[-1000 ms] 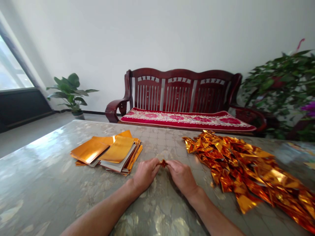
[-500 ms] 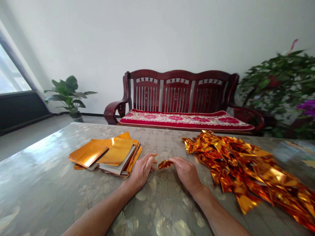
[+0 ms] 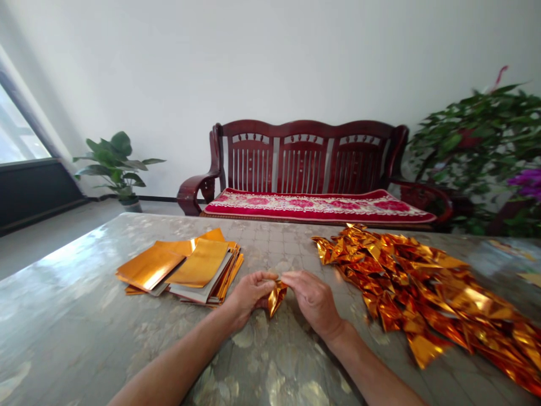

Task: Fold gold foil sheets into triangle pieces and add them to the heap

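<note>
Between my hands is a small folded piece of gold foil paper (image 3: 276,299), its pointed end hanging downward. My left hand (image 3: 250,296) pinches it from the left, thumb on the near face. The fingertips of my right hand (image 3: 313,299) close on its upper right edge. To the left lies a loose stack of flat gold foil sheets (image 3: 198,262), some with grey-white backs showing. On the right spreads a large heap of folded gold foil pieces (image 3: 406,276), shiny orange and crumpled together.
Under everything is a table with a glossy patterned cover (image 3: 139,344). Beyond its far edge stands a dark red wooden bench (image 3: 302,163) with a red floral seat pad (image 3: 321,207). Clear plastic (image 3: 499,256) lies at the far right. Potted plants (image 3: 122,163) flank the bench.
My left hand has come right and taken hold of the foil piece, which only my right hand held before. The piece has turned from lying sideways to pointing down.
</note>
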A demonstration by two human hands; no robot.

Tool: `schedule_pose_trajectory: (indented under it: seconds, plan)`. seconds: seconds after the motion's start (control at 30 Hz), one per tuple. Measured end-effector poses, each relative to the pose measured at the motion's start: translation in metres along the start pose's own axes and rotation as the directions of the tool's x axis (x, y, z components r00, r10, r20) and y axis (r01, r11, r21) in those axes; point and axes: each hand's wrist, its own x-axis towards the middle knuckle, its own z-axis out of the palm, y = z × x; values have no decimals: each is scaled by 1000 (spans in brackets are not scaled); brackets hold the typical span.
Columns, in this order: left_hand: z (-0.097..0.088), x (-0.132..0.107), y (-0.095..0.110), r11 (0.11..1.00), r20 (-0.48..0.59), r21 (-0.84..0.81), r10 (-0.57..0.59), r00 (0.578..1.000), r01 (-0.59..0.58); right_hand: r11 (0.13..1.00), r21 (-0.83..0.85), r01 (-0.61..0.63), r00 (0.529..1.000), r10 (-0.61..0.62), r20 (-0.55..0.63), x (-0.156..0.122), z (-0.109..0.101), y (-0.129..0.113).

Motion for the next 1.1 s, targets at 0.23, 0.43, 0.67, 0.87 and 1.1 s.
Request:
schedule_pose_trajectory:
  seconds: [0.23, 0.43, 0.67, 0.87, 1.1]
  plan:
    - [0, 2, -1, 987, -98, -151, 40, 994, -55, 985, 23, -169, 963, 170, -209, 4, 0, -19]
    - [2, 2, -3, 979, -108, -185, 63, 992, -82, 977, -10, -215, 963, 210, -166, 6, 1, -30]
    - [5, 0, -4, 979, -25, -190, 67, 997, -70, 950, -58, -308, 943, 297, -148, 6, 5, -31]
    - [5, -1, -4, 986, -7, -161, 52, 999, -52, 951, -80, -299, 945, 283, -166, 7, 5, -32]
    - [5, -3, -4, 986, 28, -161, 52, 998, -47, 968, -102, -230, 962, 210, -177, 9, 2, -36]
